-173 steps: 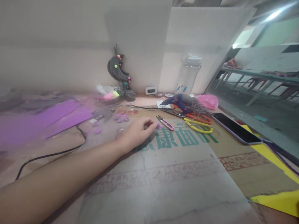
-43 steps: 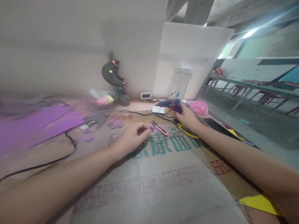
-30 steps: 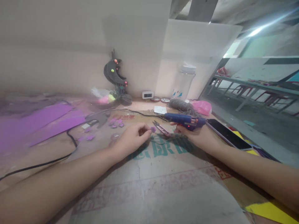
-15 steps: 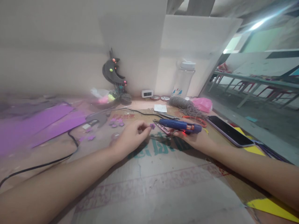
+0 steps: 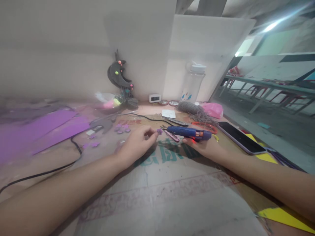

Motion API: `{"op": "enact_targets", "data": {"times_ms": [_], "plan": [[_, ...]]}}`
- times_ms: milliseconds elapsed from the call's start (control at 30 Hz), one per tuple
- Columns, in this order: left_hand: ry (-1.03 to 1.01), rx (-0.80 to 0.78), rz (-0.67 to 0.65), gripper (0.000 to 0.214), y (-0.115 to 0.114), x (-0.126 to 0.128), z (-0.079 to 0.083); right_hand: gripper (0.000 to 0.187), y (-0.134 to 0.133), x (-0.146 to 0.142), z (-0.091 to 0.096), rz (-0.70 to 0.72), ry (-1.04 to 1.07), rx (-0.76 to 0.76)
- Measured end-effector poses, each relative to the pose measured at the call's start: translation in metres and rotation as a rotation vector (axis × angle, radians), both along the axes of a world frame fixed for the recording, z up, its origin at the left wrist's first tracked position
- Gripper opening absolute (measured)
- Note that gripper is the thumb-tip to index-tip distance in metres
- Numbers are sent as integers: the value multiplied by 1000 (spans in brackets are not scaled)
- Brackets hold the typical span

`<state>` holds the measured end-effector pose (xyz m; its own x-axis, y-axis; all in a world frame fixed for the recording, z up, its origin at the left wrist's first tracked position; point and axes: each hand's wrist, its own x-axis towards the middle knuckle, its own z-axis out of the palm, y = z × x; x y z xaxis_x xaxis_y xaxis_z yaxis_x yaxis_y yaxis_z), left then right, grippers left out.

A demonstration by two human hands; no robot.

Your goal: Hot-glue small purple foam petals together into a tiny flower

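Between thumb and fingertips, my left hand (image 5: 141,141) pinches a small purple flower (image 5: 159,131). My right hand (image 5: 200,144) is wrapped round a blue glue gun (image 5: 183,131) with a red light glowing at its handle. The gun's nozzle points left, very close to the flower; whether they touch I cannot tell. Beneath the gun lie pink-handled scissors (image 5: 175,137), partly hidden by it. Several more purple flowers (image 5: 122,128) rest on the board left of my left hand, with others (image 5: 94,144) farther left.
Purple sheets (image 5: 61,127) spread at the left beside a black cord (image 5: 49,173). At the back stand a decorated dark crescent (image 5: 116,77), a small clock (image 5: 155,98) and a clear bottle (image 5: 193,83). Grey yarn (image 5: 187,108) and a phone (image 5: 242,137) lie at the right.
The glue gun's nozzle has shifted slightly left relative to the flower, narrowing the gap between them. More of the scissors' pink handle shows beneath the gun. Both hands keep their holds.
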<state>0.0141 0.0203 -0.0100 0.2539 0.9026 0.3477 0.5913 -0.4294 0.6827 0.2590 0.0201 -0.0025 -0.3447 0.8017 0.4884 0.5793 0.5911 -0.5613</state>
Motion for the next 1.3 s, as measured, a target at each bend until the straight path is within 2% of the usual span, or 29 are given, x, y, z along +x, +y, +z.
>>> {"op": "enact_targets", "data": {"times_ms": [400,1033,1300], "plan": [[12,-3,9,26,1,-1,-2,18,-1,-1,0,-59,-42,5],[59,62,10,24,-2,-1,3,19,6,2,-9,-47,-96,22],[60,63,10,25,-3,0,3,19,3,1,-6,-66,-87,5]]}}
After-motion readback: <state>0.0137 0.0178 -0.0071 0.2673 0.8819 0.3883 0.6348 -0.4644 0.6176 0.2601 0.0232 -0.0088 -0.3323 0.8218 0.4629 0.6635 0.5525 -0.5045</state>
